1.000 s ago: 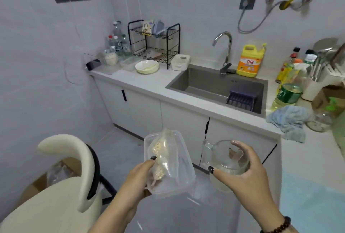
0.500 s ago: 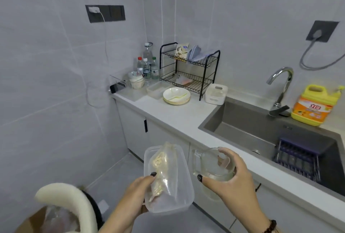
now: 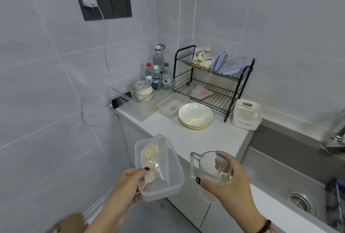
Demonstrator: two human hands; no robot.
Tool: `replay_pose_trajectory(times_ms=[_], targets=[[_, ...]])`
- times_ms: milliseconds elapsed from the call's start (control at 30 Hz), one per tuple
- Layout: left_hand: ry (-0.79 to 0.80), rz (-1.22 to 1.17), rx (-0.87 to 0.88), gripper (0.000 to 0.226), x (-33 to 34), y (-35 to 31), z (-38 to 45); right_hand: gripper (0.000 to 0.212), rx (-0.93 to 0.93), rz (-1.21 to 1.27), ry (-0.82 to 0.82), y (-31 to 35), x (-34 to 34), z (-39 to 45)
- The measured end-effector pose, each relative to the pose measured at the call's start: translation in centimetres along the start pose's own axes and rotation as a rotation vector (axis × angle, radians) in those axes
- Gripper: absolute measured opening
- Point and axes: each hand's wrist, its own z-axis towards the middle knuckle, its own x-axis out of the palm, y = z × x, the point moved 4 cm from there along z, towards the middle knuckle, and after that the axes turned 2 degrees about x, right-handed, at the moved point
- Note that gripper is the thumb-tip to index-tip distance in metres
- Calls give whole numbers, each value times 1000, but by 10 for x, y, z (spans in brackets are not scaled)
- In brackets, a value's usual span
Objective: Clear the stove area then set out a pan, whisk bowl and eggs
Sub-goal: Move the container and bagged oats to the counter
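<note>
Left hand (image 3: 128, 182) pinched the plastic container (image 3: 158, 169) holding a food bag, lower centre; right hand (image 3: 226, 180) gripped the glass mug (image 3: 209, 165) by its rim. Best set both level on the bare counter (image 3: 203, 139) mid-frame (mug looked to hold liquid, so no tilting).

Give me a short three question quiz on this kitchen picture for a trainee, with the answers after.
1. True or false: the left hand holds a plastic container with a bag inside.
2. What does the right hand hold? A mug, B plate, C bottle.
3. Fill in: the stacked plates sit on the counter in front of the black ____.

Key: 1 true. 2 A, a clear glass mug. 3 dish rack.
</note>
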Motion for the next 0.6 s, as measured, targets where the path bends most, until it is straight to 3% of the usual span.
replay_pose_trajectory(times_ms=[233, 367, 467, 600], targets=[[-99, 10, -20, 33, -5, -50, 123, 74, 27, 38, 43, -23, 63, 136], [-136, 42, 16, 24, -10, -94, 192, 73, 32, 48, 82, -22, 101, 214], [-119, 97, 45, 16, -8, -121, 235, 80, 58, 28, 79, -31, 123, 252], [-53, 170, 58, 20, 5, -151, 298, 77, 95, -1, 69, -44, 150, 290]])
